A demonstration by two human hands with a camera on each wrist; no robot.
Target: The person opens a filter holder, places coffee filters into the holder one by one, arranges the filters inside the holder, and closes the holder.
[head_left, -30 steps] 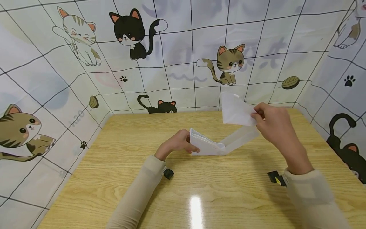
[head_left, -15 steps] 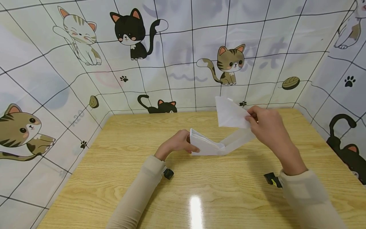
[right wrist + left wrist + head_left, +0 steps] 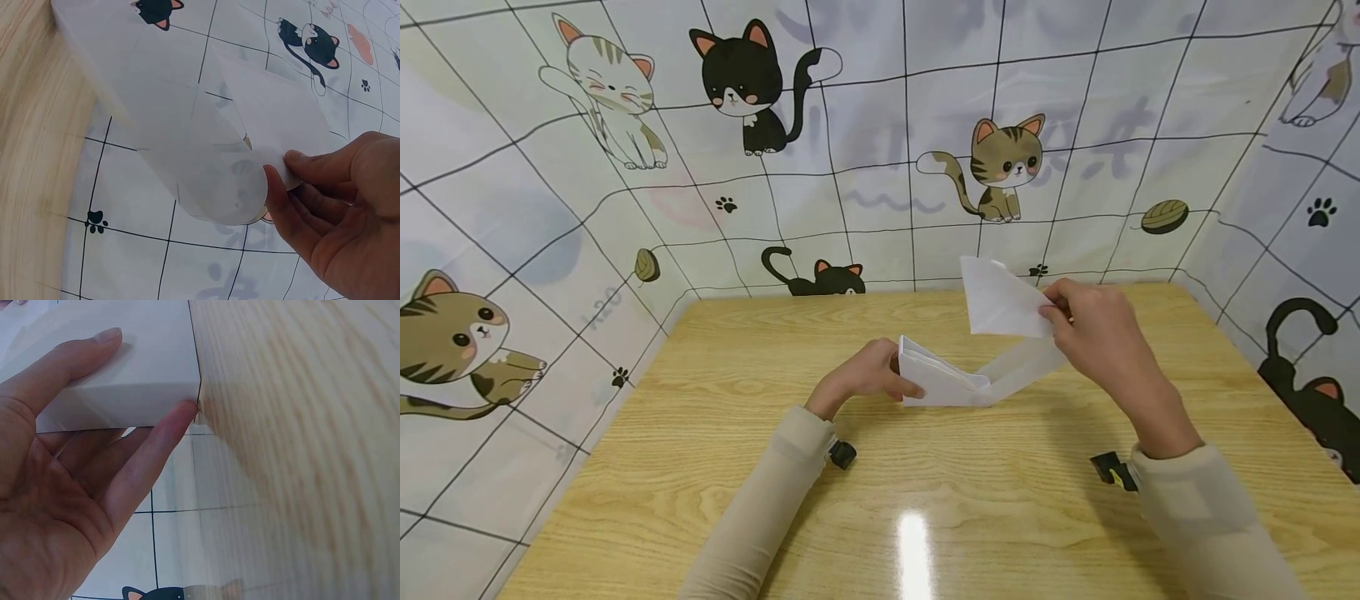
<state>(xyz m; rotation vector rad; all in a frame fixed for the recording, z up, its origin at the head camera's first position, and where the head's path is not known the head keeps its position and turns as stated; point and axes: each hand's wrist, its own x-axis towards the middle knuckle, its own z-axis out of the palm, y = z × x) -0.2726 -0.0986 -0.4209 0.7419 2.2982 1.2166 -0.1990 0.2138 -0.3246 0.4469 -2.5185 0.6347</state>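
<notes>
A white paper packet with a thick, box-like edge (image 3: pixel 943 383) stands on its side on the table, folded layers showing along its top. My left hand (image 3: pixel 868 369) grips its left end; in the left wrist view the thumb lies across the flat white face (image 3: pixel 144 344) and the fingers are behind the edge. From the packet's right end a translucent strip (image 3: pixel 1022 367) rises to the right. My right hand (image 3: pixel 1101 346) pinches a white paper piece (image 3: pixel 1003 298) above the strip. In the right wrist view the strip (image 3: pixel 169 125) curls round beside the thumb and fingertips.
The wood-grain table (image 3: pixel 737 350) runs up to a backdrop cloth (image 3: pixel 865 125) printed with cats and grid lines, which also stands along both sides. A small black device (image 3: pixel 842 455) sits at the left cuff, another black device (image 3: pixel 1114 472) at the right cuff.
My right hand has shifted left and slightly down with the white paper piece, which has come closer to the packet. The left hand and the packet have stayed in place.
</notes>
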